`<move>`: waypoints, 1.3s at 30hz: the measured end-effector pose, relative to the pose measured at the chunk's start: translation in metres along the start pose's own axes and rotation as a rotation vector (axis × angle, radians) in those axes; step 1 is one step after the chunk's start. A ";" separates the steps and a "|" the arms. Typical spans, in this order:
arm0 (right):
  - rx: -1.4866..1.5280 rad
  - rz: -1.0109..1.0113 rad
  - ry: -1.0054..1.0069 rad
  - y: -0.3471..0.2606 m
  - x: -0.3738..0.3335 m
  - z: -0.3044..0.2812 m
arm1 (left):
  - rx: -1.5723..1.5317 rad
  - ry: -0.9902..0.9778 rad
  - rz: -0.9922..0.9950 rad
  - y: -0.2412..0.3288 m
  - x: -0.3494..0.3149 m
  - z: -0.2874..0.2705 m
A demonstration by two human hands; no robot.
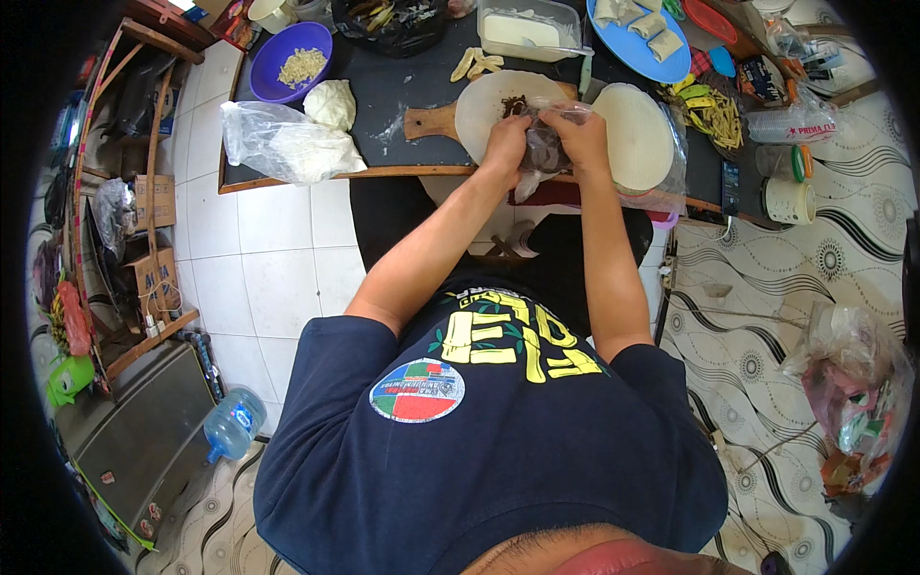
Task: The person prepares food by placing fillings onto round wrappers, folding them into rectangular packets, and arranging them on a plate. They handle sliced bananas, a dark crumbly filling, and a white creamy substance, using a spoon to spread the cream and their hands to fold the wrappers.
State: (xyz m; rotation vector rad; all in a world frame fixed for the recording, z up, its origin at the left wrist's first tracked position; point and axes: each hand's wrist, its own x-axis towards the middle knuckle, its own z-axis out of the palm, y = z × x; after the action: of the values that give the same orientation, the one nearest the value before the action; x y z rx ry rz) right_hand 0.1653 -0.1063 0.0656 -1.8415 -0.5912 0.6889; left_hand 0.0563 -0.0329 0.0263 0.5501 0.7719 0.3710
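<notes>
A clear plastic bag (543, 151) of dark brown sprinkles is between my hands at the table's front edge. My right hand (582, 137) grips the bag's upper right part, fingers closed. My left hand (508, 144) is closed at the bag's left side; its fingertips are partly hidden. Just beyond it, a small heap of brown sprinkles (515, 103) lies on a round pale wrapper (473, 105). That wrapper rests on a wooden board (433, 123) whose handle points left. To the right lies a stack of round wrappers (632, 139) on plastic.
Behind the board are banana pieces (476, 63), a clear tub (527, 48) with pale contents and a knife (586, 72). A blue plate (625, 48) holds folded rolls. Leftward sit a purple bowl (259, 79) of shreds and a white-filled plastic bag (287, 144). Bananas (707, 107) lie right.
</notes>
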 end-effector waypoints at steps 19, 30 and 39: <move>0.273 0.110 0.037 0.009 0.010 0.006 | -0.006 -0.018 0.095 -0.007 0.003 -0.001; 0.324 0.079 0.124 0.014 0.010 0.010 | -0.095 0.059 0.108 -0.005 -0.002 0.004; 0.421 0.233 -0.029 0.009 0.008 0.001 | -0.054 0.046 0.102 -0.007 -0.002 0.000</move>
State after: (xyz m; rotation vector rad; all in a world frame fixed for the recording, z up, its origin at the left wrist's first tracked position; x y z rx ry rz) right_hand 0.1709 -0.1031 0.0552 -1.5171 -0.2250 0.9198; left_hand 0.0557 -0.0395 0.0234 0.5329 0.7776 0.4992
